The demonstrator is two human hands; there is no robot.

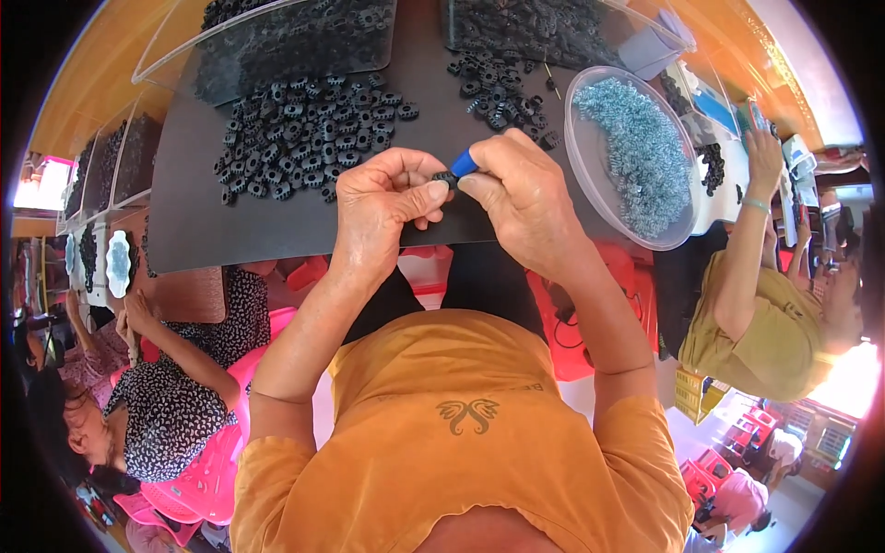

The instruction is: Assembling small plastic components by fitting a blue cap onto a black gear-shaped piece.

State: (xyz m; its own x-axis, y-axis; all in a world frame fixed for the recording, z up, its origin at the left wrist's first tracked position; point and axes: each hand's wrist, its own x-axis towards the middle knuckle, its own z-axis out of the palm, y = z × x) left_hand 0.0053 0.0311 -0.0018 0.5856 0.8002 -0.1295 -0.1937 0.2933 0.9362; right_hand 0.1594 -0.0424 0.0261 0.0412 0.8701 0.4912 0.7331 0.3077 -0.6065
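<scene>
Over the near part of the dark table, my left hand [392, 198] pinches a small black toothed hair claw clip [444, 178] between thumb and fingers. My right hand [516, 189] meets it from the right, thumb and forefinger closed at the clip's right end. A blue cover [464, 164] sits at the right forefinger's tip; its exact kind is unclear. Beyond my left hand spreads a large pile of similar black clip pieces [300, 134]. Right of my hands, a clear round tub [578, 157] holds many small pale-blue metallic coil springs [636, 152].
Clear bins [295, 51] of black pieces stand at the table's far side. A smaller pile of black pieces [498, 88] lies at the far right, near a thin stick [550, 78]. Co-workers sit left [175, 396] and right [756, 313]. Red stools [590, 323] stand below the table.
</scene>
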